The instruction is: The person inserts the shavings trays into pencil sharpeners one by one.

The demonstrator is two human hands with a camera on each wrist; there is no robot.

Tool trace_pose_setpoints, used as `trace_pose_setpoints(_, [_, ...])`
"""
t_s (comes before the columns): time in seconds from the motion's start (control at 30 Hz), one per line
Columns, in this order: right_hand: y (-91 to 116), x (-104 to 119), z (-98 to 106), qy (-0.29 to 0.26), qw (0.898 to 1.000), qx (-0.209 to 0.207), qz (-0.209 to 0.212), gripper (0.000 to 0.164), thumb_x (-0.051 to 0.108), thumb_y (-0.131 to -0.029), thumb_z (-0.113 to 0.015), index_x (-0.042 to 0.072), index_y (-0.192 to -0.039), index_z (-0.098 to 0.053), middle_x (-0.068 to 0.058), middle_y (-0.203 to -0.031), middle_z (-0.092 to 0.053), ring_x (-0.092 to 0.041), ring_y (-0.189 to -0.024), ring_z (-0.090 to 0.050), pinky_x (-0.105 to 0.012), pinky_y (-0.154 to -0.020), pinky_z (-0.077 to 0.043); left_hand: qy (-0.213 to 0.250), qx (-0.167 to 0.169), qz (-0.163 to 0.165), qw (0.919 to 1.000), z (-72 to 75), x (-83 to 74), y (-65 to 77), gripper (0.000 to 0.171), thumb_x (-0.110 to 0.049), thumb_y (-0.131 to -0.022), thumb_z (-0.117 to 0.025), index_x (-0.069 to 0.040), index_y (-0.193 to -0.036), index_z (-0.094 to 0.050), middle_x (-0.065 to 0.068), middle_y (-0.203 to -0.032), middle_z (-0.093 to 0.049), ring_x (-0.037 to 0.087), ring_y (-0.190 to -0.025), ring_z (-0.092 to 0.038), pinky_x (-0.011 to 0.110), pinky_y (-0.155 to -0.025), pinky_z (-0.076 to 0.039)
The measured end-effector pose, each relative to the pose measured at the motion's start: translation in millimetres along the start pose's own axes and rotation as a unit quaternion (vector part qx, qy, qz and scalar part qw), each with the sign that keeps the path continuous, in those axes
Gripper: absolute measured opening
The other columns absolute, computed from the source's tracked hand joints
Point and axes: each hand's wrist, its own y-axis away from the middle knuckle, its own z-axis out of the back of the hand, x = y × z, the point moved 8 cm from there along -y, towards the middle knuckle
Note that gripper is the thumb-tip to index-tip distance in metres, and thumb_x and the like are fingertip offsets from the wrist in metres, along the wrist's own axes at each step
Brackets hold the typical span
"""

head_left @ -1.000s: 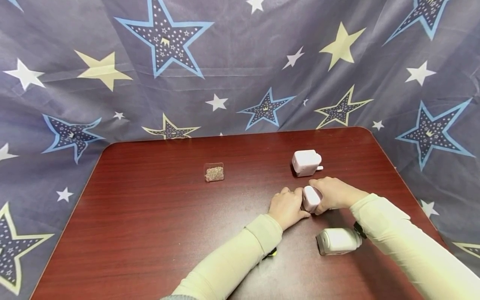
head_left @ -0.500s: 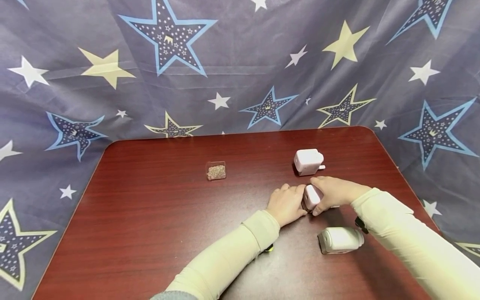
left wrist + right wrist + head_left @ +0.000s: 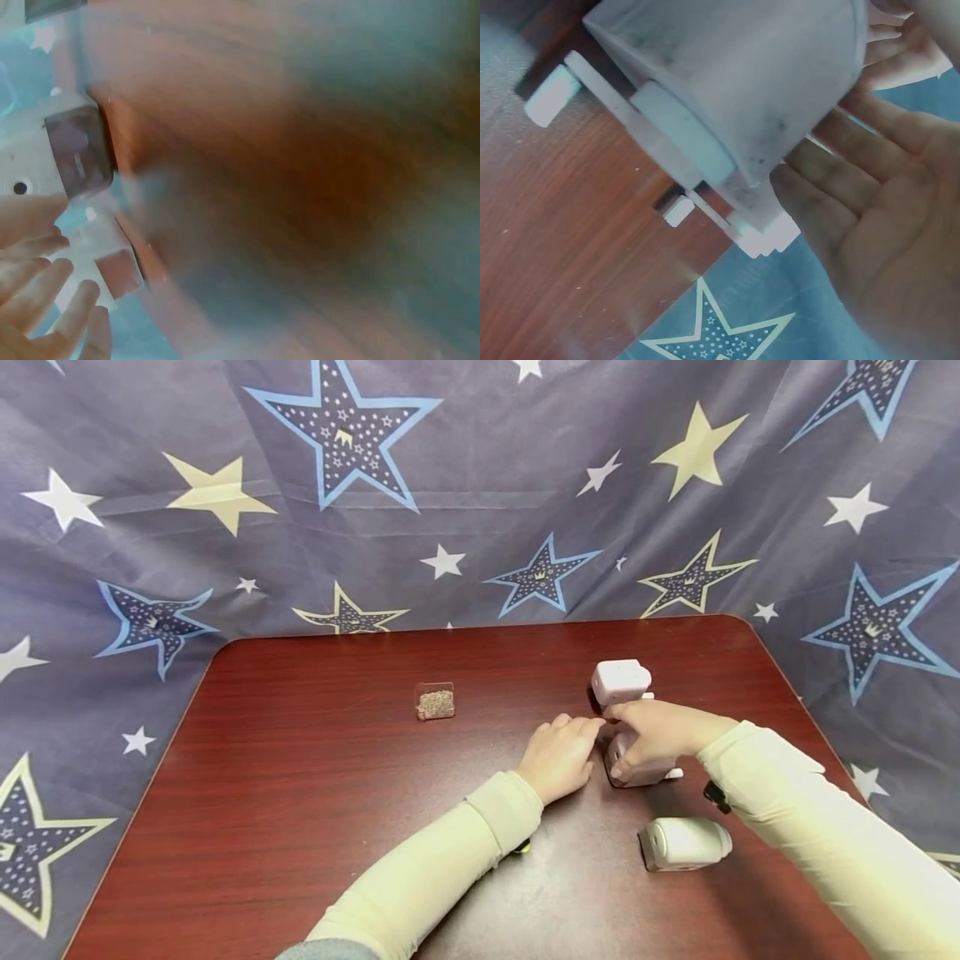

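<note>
My right hand [image 3: 663, 731] spans pink sharpener [image 3: 649, 774], grip unclear; left hand [image 3: 559, 757] relaxed; probably light, rigid, best held by flat sides

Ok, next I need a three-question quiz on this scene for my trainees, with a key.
1. In the head view, which hand lies over the middle pink sharpener?
2. The clear tray holds: (a) pencils, (b) tan bits, (c) red liquid.
3. True or false: the pale green sharpener lies closer to the head camera than the far pink sharpener.

Key
1: the right hand.
2: b, tan bits.
3: true.
</note>
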Motion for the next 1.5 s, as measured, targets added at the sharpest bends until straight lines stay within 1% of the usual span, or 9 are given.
trace_pose_setpoints(0.13, [-2.9, 0.1, 4.6, 0.001, 1.0, -0.003, -0.003, 0.08, 0.036, -0.067, -0.086, -0.013, -0.125, -0.06, -0.025, -0.121, -0.067, -0.039, -0.11, -0.064, -0.054, -0.098, -0.048, 0.002, -0.011, 0.0, 0.9999, 6.7, 7.8, 1.1, 0.057, -0.03, -0.087, -0.07, -0.014, -0.141, -0.059, 0.001, -0.131, -0.068, 0.021, -0.115, -0.06, 0.037, -0.089, -0.051])
trace_pose_setpoints(0.23, [-5.7, -0.2, 8.6, -0.002, 1.0, -0.01, 0.002, 0.08, 0.037, -0.07, -0.085, -0.013, -0.127, -0.06, -0.026, -0.125, -0.066, -0.041, -0.116, -0.062, -0.055, -0.1, -0.046, -0.002, -0.021, 0.002, 0.9998, 12.6, 15.5, 2.5, 0.058, -0.031, -0.088, -0.069, -0.014, -0.142, -0.058, 0.001, -0.132, -0.068, 0.021, -0.116, -0.06, 0.037, -0.089, -0.051])
trace_pose_setpoints(0.37, [-9.7, 2.9, 17.0, -0.003, 0.999, -0.028, 0.017, 0.075, 0.035, -0.073, -0.083, -0.012, -0.127, -0.061, -0.026, -0.125, -0.067, -0.039, -0.116, -0.063, -0.053, -0.099, -0.047, -0.013, -0.04, 0.004, 0.9991, 20.9, 28.9, 4.2, 0.06, -0.032, -0.088, -0.068, -0.014, -0.144, -0.057, 0.001, -0.132, -0.068, 0.021, -0.116, -0.06, 0.038, -0.089, -0.05])
trace_pose_setpoints(0.53, [-14.1, 8.9, 28.7, -0.001, 0.998, -0.055, 0.032, 0.07, 0.033, -0.074, -0.083, -0.01, -0.125, -0.063, -0.023, -0.121, -0.069, -0.036, -0.111, -0.067, -0.051, -0.096, -0.05, -0.011, -0.058, 0.008, 0.9982, 32.2, 46.6, 7.8, 0.061, -0.031, -0.088, -0.068, -0.013, -0.146, -0.056, 0.003, -0.133, -0.067, 0.023, -0.117, -0.059, 0.04, -0.091, -0.05])
trace_pose_setpoints(0.7, [-17.2, 13.6, 37.6, 0.017, 0.995, -0.087, 0.039, 0.066, 0.032, -0.075, -0.082, -0.005, -0.126, -0.065, -0.017, -0.121, -0.07, -0.034, -0.112, -0.066, -0.052, -0.097, -0.048, -0.015, -0.077, 0.016, 0.9968, 40.6, 65.3, 12.3, 0.06, -0.03, -0.088, -0.069, -0.012, -0.144, -0.057, 0.004, -0.132, -0.068, 0.025, -0.117, -0.059, 0.041, -0.09, -0.049])
trace_pose_setpoints(0.9, [-22.7, 18.2, 46.3, 0.013, 0.992, -0.116, 0.051, 0.065, 0.027, -0.076, -0.081, -0.005, -0.129, -0.063, -0.02, -0.124, -0.069, -0.035, -0.117, -0.063, -0.052, -0.102, -0.045, -0.015, -0.092, 0.032, 0.9951, 48.7, 81.8, 16.1, 0.061, -0.031, -0.087, -0.07, -0.012, -0.144, -0.057, 0.005, -0.132, -0.067, 0.028, -0.116, -0.058, 0.044, -0.089, -0.049])
trace_pose_setpoints(1.1, [-28.9, 16.9, 53.5, 0.028, 0.99, -0.133, 0.037, 0.074, 0.032, -0.077, -0.08, -0.003, -0.138, -0.058, -0.021, -0.135, -0.064, -0.037, -0.127, -0.057, -0.052, -0.107, -0.04, -0.02, -0.091, 0.056, 0.9941, 50.7, 99.6, 18.1, 0.066, -0.038, -0.088, -0.068, -0.012, -0.146, -0.055, 0.007, -0.138, -0.064, 0.031, -0.119, -0.055, 0.046, -0.09, -0.047])
trace_pose_setpoints(1.27, [-30.8, 8.7, 59.3, 0.054, 0.987, -0.151, 0.02, 0.084, 0.037, -0.077, -0.08, -0.002, -0.146, -0.052, -0.023, -0.145, -0.056, -0.038, -0.135, -0.05, -0.052, -0.111, -0.036, -0.016, -0.086, 0.087, 0.9924, 50.1, 122.0, 22.5, 0.069, -0.042, -0.087, -0.068, -0.012, -0.148, -0.055, 0.009, -0.147, -0.058, 0.034, -0.124, -0.051, 0.05, -0.094, -0.044])
trace_pose_setpoints(1.5, [-28.3, -5.3, 65.8, 0.072, 0.982, -0.174, 0.007, 0.09, 0.042, -0.076, -0.079, -0.003, -0.148, -0.049, -0.025, -0.152, -0.048, -0.042, -0.139, -0.044, -0.056, -0.111, -0.034, -0.004, -0.084, 0.139, 0.9868, 48.7, 154.1, 34.9, 0.074, -0.046, -0.085, -0.069, -0.013, -0.149, -0.054, 0.01, -0.15, -0.055, 0.036, -0.127, -0.049, 0.054, -0.097, -0.041])
